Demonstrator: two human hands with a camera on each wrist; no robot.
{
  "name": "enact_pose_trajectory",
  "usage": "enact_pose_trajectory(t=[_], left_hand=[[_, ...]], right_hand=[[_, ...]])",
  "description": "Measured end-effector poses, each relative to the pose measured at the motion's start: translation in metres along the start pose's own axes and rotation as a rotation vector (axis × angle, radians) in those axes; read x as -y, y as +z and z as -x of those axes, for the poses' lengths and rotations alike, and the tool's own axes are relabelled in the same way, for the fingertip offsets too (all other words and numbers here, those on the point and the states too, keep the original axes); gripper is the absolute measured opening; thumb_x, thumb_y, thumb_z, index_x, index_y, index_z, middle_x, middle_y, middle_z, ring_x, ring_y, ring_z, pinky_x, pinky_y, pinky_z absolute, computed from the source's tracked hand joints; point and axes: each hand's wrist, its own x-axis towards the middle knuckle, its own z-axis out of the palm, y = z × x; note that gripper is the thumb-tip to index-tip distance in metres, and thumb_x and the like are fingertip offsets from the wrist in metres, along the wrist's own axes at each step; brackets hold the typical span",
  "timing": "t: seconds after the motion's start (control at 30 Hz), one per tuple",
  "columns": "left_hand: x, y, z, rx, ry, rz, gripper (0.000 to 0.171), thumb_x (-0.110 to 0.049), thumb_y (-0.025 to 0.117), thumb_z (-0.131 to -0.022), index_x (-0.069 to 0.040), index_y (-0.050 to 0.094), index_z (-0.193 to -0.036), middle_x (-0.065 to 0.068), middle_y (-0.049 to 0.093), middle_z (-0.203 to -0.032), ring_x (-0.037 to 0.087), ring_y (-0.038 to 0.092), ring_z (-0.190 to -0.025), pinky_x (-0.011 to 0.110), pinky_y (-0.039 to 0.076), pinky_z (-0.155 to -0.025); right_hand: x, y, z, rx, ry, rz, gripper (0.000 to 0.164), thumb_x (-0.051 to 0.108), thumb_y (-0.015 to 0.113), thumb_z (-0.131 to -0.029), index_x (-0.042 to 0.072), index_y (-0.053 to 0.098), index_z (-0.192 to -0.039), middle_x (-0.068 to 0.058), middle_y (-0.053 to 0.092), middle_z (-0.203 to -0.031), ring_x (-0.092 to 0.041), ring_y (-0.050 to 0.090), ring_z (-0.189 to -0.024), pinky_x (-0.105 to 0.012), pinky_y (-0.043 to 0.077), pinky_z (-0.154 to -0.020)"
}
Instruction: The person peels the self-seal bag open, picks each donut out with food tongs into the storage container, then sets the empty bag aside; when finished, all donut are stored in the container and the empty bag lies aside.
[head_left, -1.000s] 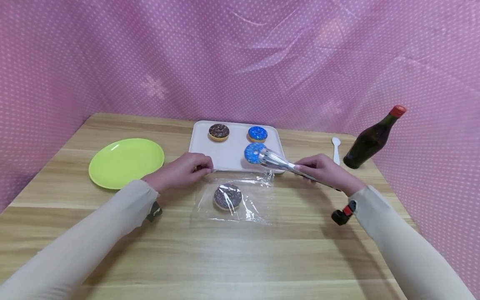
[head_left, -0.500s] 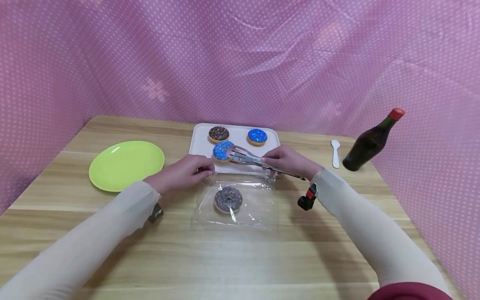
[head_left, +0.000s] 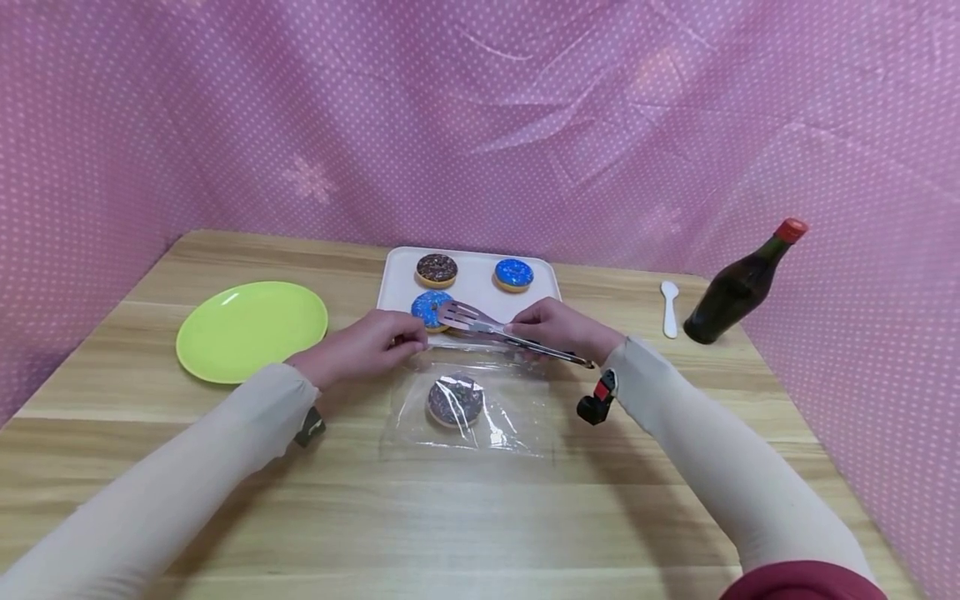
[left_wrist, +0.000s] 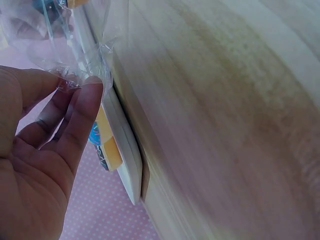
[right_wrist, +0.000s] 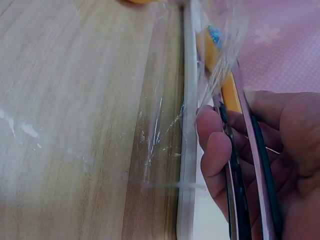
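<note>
My left hand [head_left: 367,343] pinches the edge of a clear plastic bag [left_wrist: 82,60] between thumb and fingers. In the head view, a dark sprinkled donut [head_left: 455,402] lies inside that bag on the table. My right hand [head_left: 561,327] grips metal tongs [head_left: 487,326], whose slotted end overlaps a blue sprinkled donut [head_left: 429,309] at the front left of the white tray [head_left: 474,277]. Whether this donut touches the tray I cannot tell. On the tray's back half sit a chocolate donut [head_left: 437,270] and another blue donut [head_left: 513,274]. Plastic film lies against the right fingers in the right wrist view.
A lime-green plate [head_left: 251,332] lies on the left of the wooden table [head_left: 450,533]. To the right are a white spoon [head_left: 670,308] and a dark bottle with a red cap [head_left: 738,292]. A pink dotted curtain [head_left: 480,125] closes off the back and sides.
My right hand has moved left with the tongs, carrying the blue donut from the tray's right side to its front left. The left hand stays at the bag's edge.
</note>
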Motion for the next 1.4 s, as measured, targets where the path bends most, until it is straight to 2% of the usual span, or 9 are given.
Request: enact_pose_trajectory(t=[0.27,0.43,0.63,0.83,1.0,1.13,1.27,1.4], left_hand=[[-0.002,0.001,-0.001,-0.001,0.004,-0.012,0.008,-0.01,0.061,-0.094,-0.008,0.067,-0.089,-0.002,0.059,-0.075,0.012,0.05,-0.072,0.024,0.044,-0.064],[-0.003,0.001,-0.001,0.019,-0.03,0.003,0.008,-0.012,0.061,-0.095,-0.008,0.067,-0.091,0.001,0.06,-0.079,0.013,0.051,-0.074,0.025,0.045,-0.065],[-0.003,0.002,0.001,0.022,-0.035,0.009,0.008,-0.012,0.06,-0.096,-0.008,0.067,-0.093,0.005,0.064,-0.083,0.013,0.052,-0.075,0.025,0.047,-0.067],[-0.003,0.004,0.002,0.016,-0.047,0.007,0.008,-0.012,0.06,-0.095,-0.008,0.067,-0.094,0.004,0.065,-0.084,0.013,0.053,-0.077,0.026,0.048,-0.07],[-0.002,0.005,0.002,0.023,-0.068,0.004,0.009,-0.013,0.06,-0.096,-0.009,0.067,-0.095,0.005,0.066,-0.087,0.013,0.054,-0.078,0.027,0.049,-0.071],[-0.001,0.007,0.002,0.023,-0.067,-0.009,0.009,-0.014,0.059,-0.096,-0.009,0.067,-0.096,0.006,0.066,-0.088,0.013,0.054,-0.079,0.027,0.05,-0.073],[0.0,0.007,0.003,0.006,-0.043,-0.03,0.009,-0.012,0.059,-0.096,-0.008,0.067,-0.095,0.006,0.067,-0.087,0.012,0.054,-0.079,0.029,0.05,-0.075],[-0.001,0.007,0.003,-0.001,-0.047,-0.034,0.009,-0.012,0.058,-0.096,-0.009,0.066,-0.095,0.005,0.066,-0.087,0.012,0.055,-0.079,0.029,0.051,-0.075]], right_hand=[[-0.001,-0.002,0.001,0.003,0.015,0.001,0.029,0.025,0.053,-0.1,0.003,0.07,-0.11,-0.015,0.07,-0.085,-0.016,0.063,-0.064,-0.033,0.056,-0.062],[-0.002,-0.002,0.001,0.012,0.031,-0.023,0.032,0.028,0.053,-0.1,0.002,0.069,-0.112,-0.018,0.069,-0.09,-0.017,0.064,-0.067,-0.035,0.057,-0.064],[-0.005,-0.01,0.009,-0.003,0.016,0.05,0.035,0.033,0.052,-0.1,0.003,0.069,-0.107,-0.012,0.068,-0.084,-0.017,0.062,-0.069,-0.034,0.054,-0.066],[-0.005,-0.026,0.031,-0.028,-0.015,0.093,0.04,0.039,0.051,-0.1,0.004,0.066,-0.11,-0.014,0.064,-0.09,-0.025,0.062,-0.077,-0.034,0.053,-0.069],[-0.017,-0.035,0.051,-0.079,-0.096,0.08,0.032,0.038,0.053,-0.099,0.011,0.066,-0.109,-0.011,0.064,-0.092,-0.03,0.063,-0.084,-0.034,0.055,-0.067],[-0.031,-0.039,0.073,-0.134,-0.113,0.069,0.031,0.039,0.056,-0.097,0.017,0.065,-0.117,-0.012,0.067,-0.096,-0.029,0.065,-0.086,-0.037,0.057,-0.069],[-0.048,-0.042,0.098,-0.191,-0.104,0.068,0.034,0.038,0.059,-0.096,0.018,0.065,-0.121,-0.013,0.068,-0.095,-0.028,0.065,-0.086,-0.035,0.057,-0.068],[-0.062,-0.042,0.123,-0.256,-0.097,0.073,0.034,0.038,0.06,-0.095,0.017,0.065,-0.121,-0.011,0.068,-0.094,-0.021,0.066,-0.083,-0.033,0.057,-0.067]])
